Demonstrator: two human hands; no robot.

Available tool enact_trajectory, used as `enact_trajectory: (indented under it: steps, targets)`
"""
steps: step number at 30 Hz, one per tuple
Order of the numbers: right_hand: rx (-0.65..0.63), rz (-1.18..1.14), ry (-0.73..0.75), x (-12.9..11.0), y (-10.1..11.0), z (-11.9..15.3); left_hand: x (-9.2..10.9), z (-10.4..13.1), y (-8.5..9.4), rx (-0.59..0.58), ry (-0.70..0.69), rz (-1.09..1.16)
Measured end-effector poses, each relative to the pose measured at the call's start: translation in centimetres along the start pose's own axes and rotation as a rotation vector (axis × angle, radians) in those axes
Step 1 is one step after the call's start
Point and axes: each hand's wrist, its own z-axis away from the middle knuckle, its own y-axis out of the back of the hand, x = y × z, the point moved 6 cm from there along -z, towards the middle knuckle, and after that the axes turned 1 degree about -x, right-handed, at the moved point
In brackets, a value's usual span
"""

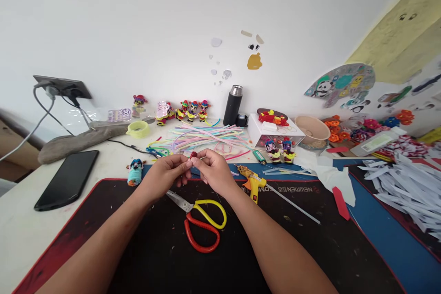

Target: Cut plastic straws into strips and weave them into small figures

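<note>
Both hands meet above the far part of the black mat (144,248). Between their fingertips is a small dark red fuzzy piece (193,154), mostly covered by the fingers. My left hand (168,170) pinches it from the left, and my right hand (214,172) pinches it from the right. Just below the hands lie scissors (203,220) with one yellow and one red handle, their blade tips hidden under the left hand. Right of my right hand rests a yellow glue gun (254,183) with a clear glue stick in its back. A small blue fuzzy figure (134,172) stands to the left.
Pastel pipe cleaners (213,137) lie in a heap behind the hands. Several finished figures (192,111) stand by the wall near a black thermos (233,105). A phone (67,179) lies at left; white paper strips (403,188) pile up at right beside a white box (272,131).
</note>
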Motion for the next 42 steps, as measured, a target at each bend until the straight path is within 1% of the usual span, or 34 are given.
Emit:
enact_trajectory:
  steps: [3, 5, 9, 13, 16, 19, 21, 24, 28, 34, 39, 42]
  targets:
    - [0.005, 0.002, 0.0, -0.3, 0.5, 0.5, 0.1, 0.2, -0.4, -0.016, -0.024, -0.017]
    - [-0.002, 0.014, -0.008, -0.3, 0.5, 0.6, 0.3, 0.3, -0.5, -0.01, -0.047, -0.069]
    - [-0.037, 0.079, -0.015, -0.1, 0.3, 0.6, 0.8, 0.6, 0.0, 0.068, -0.124, -0.228]
    - [-0.019, 0.146, 0.014, 0.1, 0.4, 0.6, 1.0, 0.7, 0.4, 0.119, -0.158, -0.357]
    - [-0.027, 0.167, 0.032, 0.0, 0.3, 0.7, 1.1, 0.6, 0.7, 0.138, -0.162, -0.386]
    - [-0.023, 0.169, 0.051, -0.2, 0.3, 0.7, 0.9, 0.4, 0.8, 0.124, -0.15, -0.369]
    - [-0.013, 0.165, 0.064, -0.3, 0.3, 0.7, 0.6, 0.2, 0.7, 0.091, -0.121, -0.304]
    - [-0.006, 0.154, 0.076, -0.5, 0.4, 0.7, -0.1, 0.1, 0.7, 0.038, -0.069, -0.145]
    - [-0.008, 0.126, 0.081, -0.7, 0.4, 0.7, -0.6, 0.1, 0.6, 0.019, -0.033, 0.071]
    - [-0.049, -0.007, 0.041, -1.0, 0.1, 0.9, -0.9, 0.2, -0.1, -0.055, 0.041, 0.454]
    - [-0.137, -0.095, 0.021, -1.2, -0.3, 1.0, -1.1, 0.3, -0.4, -0.123, 0.102, 0.596]
    - [-0.133, -0.103, 0.011, -1.0, -0.2, 0.9, -1.1, 0.3, -0.5, -0.118, 0.107, 0.597]
